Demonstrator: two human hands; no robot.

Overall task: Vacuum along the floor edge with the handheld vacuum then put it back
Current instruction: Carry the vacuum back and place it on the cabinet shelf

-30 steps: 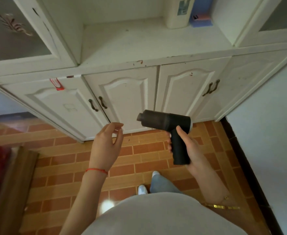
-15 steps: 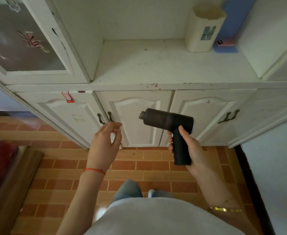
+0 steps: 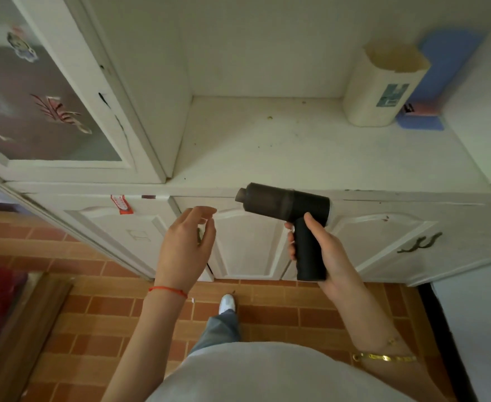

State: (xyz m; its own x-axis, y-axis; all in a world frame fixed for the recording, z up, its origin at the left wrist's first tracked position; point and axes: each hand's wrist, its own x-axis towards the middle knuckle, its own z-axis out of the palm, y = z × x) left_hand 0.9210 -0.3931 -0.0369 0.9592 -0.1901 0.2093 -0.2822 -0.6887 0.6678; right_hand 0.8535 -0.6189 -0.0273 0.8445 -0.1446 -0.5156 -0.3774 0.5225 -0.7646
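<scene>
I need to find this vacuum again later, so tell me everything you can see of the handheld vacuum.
The handheld vacuum is matte black and pistol-shaped: a round barrel with a narrower nozzle at its left end, a thin pale ring at its rear, and a straight grip pointing down. It looks like plastic. The right hand holds it by the grip, barrel roughly level, in the air in front of the white cabinet. Nothing else touches it.

Matt black plastic handheld vacuum (image 3: pixel 284 204); white painted wood cabinet (image 3: pixel 247 242), scuffed and chipped; brick-patterned floor (image 3: pixel 282 311) tiles, slightly glossy; glossy cream plastic container (image 3: pixel 380 91)
</scene>
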